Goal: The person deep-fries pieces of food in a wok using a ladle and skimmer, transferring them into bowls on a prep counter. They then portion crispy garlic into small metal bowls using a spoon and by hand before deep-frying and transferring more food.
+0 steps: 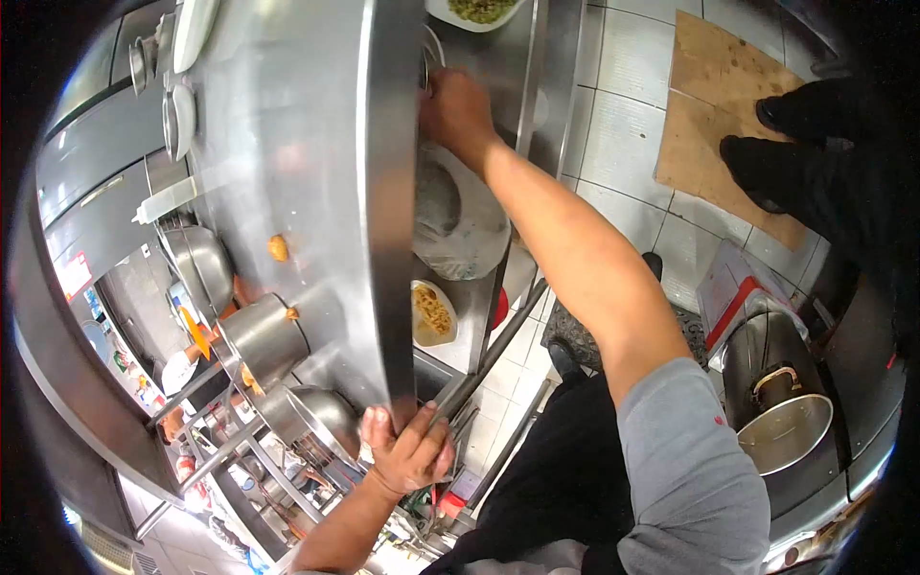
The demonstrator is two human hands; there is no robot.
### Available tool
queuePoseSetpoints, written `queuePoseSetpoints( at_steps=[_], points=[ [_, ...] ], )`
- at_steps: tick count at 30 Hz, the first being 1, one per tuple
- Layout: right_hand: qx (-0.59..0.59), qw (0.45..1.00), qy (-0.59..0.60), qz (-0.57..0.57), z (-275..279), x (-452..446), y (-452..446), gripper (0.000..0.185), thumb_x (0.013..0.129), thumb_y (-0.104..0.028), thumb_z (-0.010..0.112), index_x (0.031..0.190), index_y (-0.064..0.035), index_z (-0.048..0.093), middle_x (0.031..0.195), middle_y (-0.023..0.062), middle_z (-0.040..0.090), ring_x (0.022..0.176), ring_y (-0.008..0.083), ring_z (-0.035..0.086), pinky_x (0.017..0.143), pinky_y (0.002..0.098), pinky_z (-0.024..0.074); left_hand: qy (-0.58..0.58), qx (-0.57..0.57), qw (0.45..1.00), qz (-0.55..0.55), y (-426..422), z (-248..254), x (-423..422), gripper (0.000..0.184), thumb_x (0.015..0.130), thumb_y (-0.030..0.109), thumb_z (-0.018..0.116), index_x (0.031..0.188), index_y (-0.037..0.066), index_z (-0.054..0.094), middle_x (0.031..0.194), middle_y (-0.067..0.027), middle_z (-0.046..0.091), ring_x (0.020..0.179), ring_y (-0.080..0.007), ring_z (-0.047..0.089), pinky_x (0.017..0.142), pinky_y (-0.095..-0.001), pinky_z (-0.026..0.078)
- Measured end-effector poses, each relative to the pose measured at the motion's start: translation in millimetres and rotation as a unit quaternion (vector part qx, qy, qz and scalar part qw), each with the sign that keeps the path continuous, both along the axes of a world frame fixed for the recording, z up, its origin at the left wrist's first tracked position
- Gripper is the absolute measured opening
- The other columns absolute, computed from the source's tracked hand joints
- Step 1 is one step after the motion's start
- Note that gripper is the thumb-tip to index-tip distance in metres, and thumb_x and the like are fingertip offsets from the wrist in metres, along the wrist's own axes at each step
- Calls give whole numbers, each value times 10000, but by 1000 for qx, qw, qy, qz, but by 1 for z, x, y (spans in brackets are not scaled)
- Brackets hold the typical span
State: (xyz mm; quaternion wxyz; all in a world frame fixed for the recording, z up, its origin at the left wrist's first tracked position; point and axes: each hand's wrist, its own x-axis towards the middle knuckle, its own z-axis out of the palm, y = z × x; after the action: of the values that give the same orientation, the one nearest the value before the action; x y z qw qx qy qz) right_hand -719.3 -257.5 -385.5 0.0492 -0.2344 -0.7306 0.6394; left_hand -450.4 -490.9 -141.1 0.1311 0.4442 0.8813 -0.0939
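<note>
My right hand (pixel 458 117) reaches under the steel counter onto the shelf below. Its fingers are curled beside a round metal rim (pixel 434 46), partly hidden by the counter edge, so what they hold is unclear. My left hand (pixel 410 452) is closed over the corner of the counter edge (pixel 388 287). Near my right hand on the shelf lies a large round container covered in clear plastic (pixel 465 244). A white dish of yellowish shredded food (pixel 433 314) sits closer to me, and a white dish of chopped green food (pixel 479 10) stands farther off.
Steel pots (pixel 268 337) and a bowl (pixel 326 412) stand along the counter, with an orange food scrap (pixel 278 247) and a white squeeze bottle (pixel 165 201). Another person's dark shoes (pixel 752 172) stand on cardboard (pixel 709 125). A large pot (pixel 786 431) is at right.
</note>
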Motion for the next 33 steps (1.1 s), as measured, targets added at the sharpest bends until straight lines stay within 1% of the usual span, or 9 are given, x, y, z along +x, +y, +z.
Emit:
queuePoseSetpoints(
  at_steps=[3,15,17,18,19,20,26,30,33],
  points=[
    [62,990,122,12,-45,-22,-41,409,822,-212,717,1124,42,610,1109,263,609,1021,417,636,881,467,531,13,9,1000,-4,-1,0,-6,213,781,280,661,966,178,691,1181,-24,663,1321,-415,345,1119,-562,213],
    [50,998,13,33,-35,-27,-60,331,872,-103,657,1161,39,580,1085,181,632,956,301,631,859,382,521,-1,68,997,32,-17,10,-27,259,799,314,653,1005,157,653,1193,-35,624,1346,-318,392,1149,-526,210],
    [-177,983,1,-49,-24,-11,-42,320,880,-85,646,1167,38,575,1081,168,636,945,282,630,855,368,519,-3,77,996,41,-17,8,-32,256,799,312,648,997,150,649,1184,-41,621,1347,-303,401,1149,-525,210],
    [-442,883,30,-154,-21,-3,-28,315,884,-76,641,1170,38,572,1079,161,638,939,273,629,853,361,518,-5,84,995,44,-17,7,-33,254,799,310,645,993,146,648,1180,-43,619,1348,-296,405,1150,-524,210],
    [-504,838,47,-203,-10,16,-11,310,888,-67,636,1173,38,570,1077,154,640,934,263,629,851,354,517,-29,88,994,56,-17,7,-35,260,801,314,642,987,133,645,1183,-51,610,1351,-287,413,1149,-522,217],
    [-86,989,-3,-122,39,38,9,218,931,-53,591,1131,33,609,1011,86,656,896,170,605,805,288,494,-43,87,994,53,-17,8,-38,278,792,296,666,1018,136,646,1165,-57,616,1331,-329,406,1135,-529,235],
    [54,984,165,-32,205,90,17,184,906,-57,625,1083,-13,656,978,88,670,872,160,624,792,287,499,-48,171,982,62,-10,2,-51,199,793,259,683,908,101,641,1046,-82,591,1365,-346,396,1144,-546,242],
    [380,860,222,259,252,32,-43,393,872,-169,661,1256,-109,604,1162,143,617,1086,349,575,855,443,524,-39,223,973,51,-7,-6,-55,163,788,239,676,833,85,648,927,-95,582,1395,-369,359,1155,-555,234],
    [453,795,158,371,240,7,-66,225,861,-125,629,1078,-69,647,1081,176,613,1042,370,590,844,448,527,-40,243,968,44,-7,-17,-54,179,794,240,659,823,63,658,934,-114,603,1407,-380,338,1167,-563,219]
  ],
)
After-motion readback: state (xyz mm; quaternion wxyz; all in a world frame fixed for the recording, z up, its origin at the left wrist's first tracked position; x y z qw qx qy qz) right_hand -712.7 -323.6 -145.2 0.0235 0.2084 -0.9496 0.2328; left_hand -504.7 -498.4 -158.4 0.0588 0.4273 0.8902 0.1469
